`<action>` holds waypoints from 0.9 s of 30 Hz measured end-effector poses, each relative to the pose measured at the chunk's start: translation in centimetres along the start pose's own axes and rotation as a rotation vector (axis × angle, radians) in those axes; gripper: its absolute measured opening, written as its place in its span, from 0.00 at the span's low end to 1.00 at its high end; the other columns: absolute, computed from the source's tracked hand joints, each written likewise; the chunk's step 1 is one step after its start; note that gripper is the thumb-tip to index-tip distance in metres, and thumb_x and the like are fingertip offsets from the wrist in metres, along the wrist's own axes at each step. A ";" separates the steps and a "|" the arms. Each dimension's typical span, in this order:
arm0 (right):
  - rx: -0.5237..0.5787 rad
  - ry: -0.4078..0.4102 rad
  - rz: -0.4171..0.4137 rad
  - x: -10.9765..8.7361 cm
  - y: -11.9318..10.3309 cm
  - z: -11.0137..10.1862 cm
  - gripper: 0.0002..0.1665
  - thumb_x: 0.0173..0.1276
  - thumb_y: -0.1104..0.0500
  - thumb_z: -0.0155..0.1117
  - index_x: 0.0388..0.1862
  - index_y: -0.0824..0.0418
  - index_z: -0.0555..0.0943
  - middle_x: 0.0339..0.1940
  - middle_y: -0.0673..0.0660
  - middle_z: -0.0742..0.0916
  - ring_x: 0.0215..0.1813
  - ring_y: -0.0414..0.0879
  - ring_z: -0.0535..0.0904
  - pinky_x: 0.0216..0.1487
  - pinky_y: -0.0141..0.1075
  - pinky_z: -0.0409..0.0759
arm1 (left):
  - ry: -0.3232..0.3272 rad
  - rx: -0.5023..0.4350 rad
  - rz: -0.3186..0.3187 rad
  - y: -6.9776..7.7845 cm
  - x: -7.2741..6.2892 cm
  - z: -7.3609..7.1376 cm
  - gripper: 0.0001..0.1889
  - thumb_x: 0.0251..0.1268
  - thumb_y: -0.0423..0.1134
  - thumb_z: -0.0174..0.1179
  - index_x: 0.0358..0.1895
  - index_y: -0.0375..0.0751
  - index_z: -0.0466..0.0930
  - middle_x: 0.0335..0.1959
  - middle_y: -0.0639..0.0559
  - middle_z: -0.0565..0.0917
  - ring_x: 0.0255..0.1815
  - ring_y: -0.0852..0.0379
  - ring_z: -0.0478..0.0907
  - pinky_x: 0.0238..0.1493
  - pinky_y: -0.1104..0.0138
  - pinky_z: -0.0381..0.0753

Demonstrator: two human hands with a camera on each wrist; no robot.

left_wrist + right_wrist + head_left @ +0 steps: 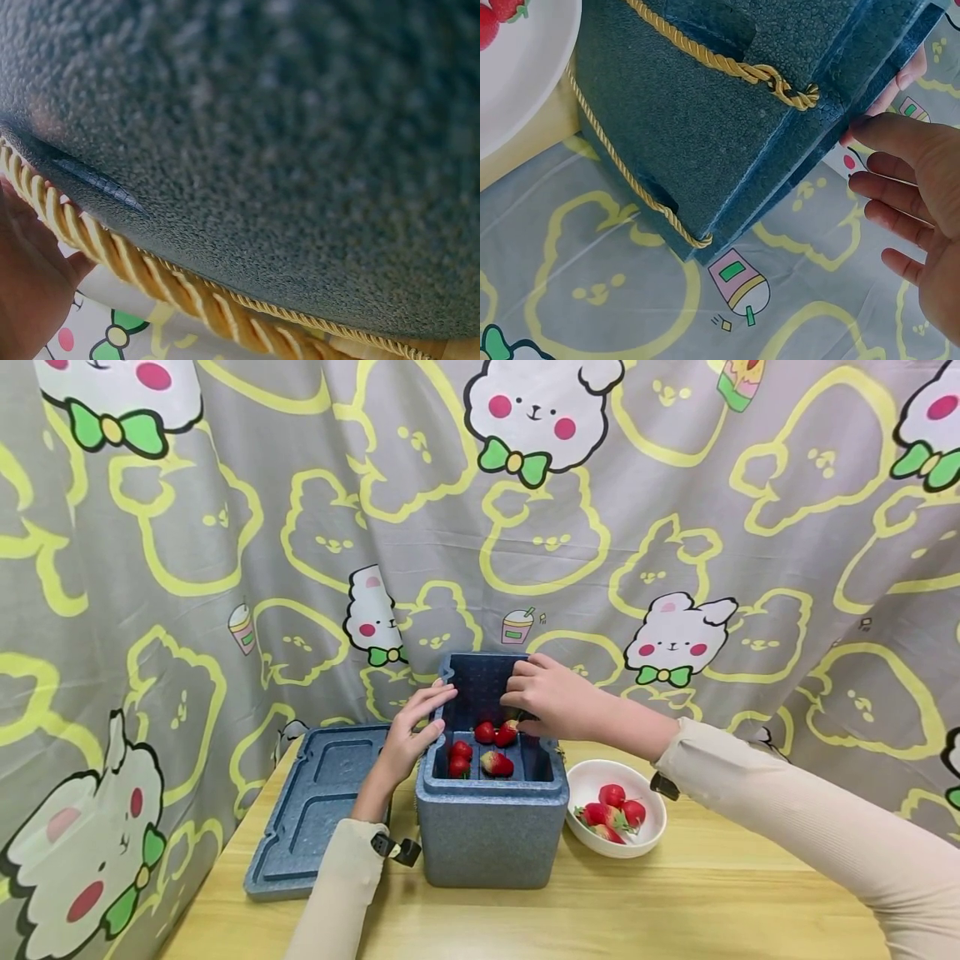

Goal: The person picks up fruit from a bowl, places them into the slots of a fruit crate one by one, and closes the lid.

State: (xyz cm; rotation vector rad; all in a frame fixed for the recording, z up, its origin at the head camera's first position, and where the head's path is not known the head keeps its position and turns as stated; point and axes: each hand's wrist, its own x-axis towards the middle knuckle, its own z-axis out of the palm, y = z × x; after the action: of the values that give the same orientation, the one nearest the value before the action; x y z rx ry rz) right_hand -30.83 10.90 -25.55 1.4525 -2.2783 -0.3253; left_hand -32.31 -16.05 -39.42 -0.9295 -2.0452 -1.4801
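A blue-grey foam box (491, 835) stands uncovered, with several strawberries (497, 764) on its floor. My left hand (411, 731) rests along the box's left rim, fingers stretched out; the left wrist view shows part of this hand (34, 277) beyond a gold rope (172, 289). My right hand (551, 697) reaches over the right rim, its thumb close to the strawberries at the back. In the right wrist view, the right hand (922, 202) has spread, loosely bent fingers and no object shows between them. The box wall hides what lies below its thumb.
A white bowl (652, 839) with several strawberries stands right of the box. The blue-grey lid (288, 860) lies on the wooden table (697, 906) at the left. Gold rope handles (705, 56) hang on the box's sides. A patterned curtain (442, 543) hangs close behind.
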 end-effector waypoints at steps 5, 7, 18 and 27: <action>0.015 0.030 0.013 -0.6 0.3 -0.1 0.21 0.59 0.50 0.79 0.49 0.57 0.90 0.43 0.53 0.90 0.50 0.51 0.80 0.57 0.47 0.76 | 0.003 0.007 -0.006 0.1 0.0 0.0 0.25 0.67 0.28 0.51 0.68 0.37 0.77 0.71 0.41 0.75 0.82 0.43 0.57 0.80 0.40 0.53; 0.017 0.052 0.021 -0.9 0.5 -0.1 0.21 0.58 0.50 0.79 0.48 0.58 0.90 0.43 0.54 0.90 0.49 0.52 0.80 0.57 0.48 0.76 | 0.005 0.010 -0.008 0.1 -0.1 0.0 0.25 0.67 0.28 0.51 0.68 0.37 0.77 0.71 0.40 0.75 0.82 0.44 0.57 0.80 0.40 0.53; 0.071 0.162 0.111 -4.7 2.7 0.9 0.21 0.53 0.53 0.83 0.45 0.60 0.90 0.40 0.55 0.90 0.47 0.53 0.80 0.54 0.50 0.77 | 0.006 0.007 -0.003 0.2 0.0 0.0 0.24 0.69 0.29 0.52 0.68 0.35 0.77 0.71 0.39 0.74 0.82 0.42 0.57 0.80 0.39 0.54; 0.132 0.136 0.216 -9.2 3.5 3.8 0.19 0.52 0.56 0.83 0.43 0.60 0.90 0.40 0.56 0.90 0.46 0.52 0.80 0.51 0.48 0.79 | 0.004 -0.002 -0.005 -0.1 0.0 0.1 0.25 0.69 0.30 0.51 0.69 0.36 0.76 0.72 0.40 0.74 0.82 0.44 0.57 0.80 0.39 0.52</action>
State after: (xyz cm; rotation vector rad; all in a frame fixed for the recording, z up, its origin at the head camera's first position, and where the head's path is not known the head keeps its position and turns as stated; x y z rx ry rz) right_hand -32.03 20.55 -29.53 1.2317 -2.3535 -0.0107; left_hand -32.36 -16.01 -39.50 -0.9218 -2.0445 -1.4861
